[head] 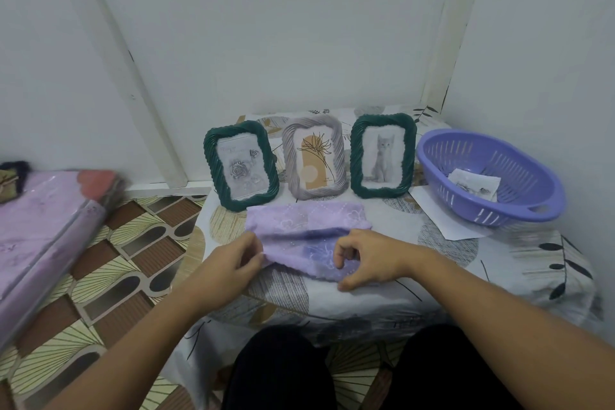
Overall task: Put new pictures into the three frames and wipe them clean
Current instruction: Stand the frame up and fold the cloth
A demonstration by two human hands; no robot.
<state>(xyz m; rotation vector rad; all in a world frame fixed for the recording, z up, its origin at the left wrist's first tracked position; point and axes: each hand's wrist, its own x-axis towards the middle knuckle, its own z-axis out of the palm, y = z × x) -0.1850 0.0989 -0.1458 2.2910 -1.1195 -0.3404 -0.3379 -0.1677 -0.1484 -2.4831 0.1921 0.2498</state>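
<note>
Three frames stand upright in a row, centre of the picture, at the back of the small covered table (382,289): left green frame (241,165) with a rose print, grey frame (313,156) with a line-drawn flower, right green frame (382,155) with a cat. All three hold pictures; my read is the swap is done and this is the wiping end.

Lilac cloth (309,226) lies folded just in front of the frames. Left hand (229,263) pinches its left edge between thumb and fingers. Right hand (369,259) sits on the near right part, fingers curled; can't tell whether it actually has fabric.

Risks, as I judge them:
- Frames stand close behind the cloth. Lift or flick it carelessly and it clips one; they're near enough to go over together.
- Table cover looks loose; dragging the cloth could shift it under the frames.
- Purple basket (489,173), right of centre, sits near the table edge on a white sheet (449,223), with paper inside. An elbow could nudge it off.

Writing: faint script atop the rose print and small marks on the grey frame's picture, both unreadable. No brands visible.
</note>
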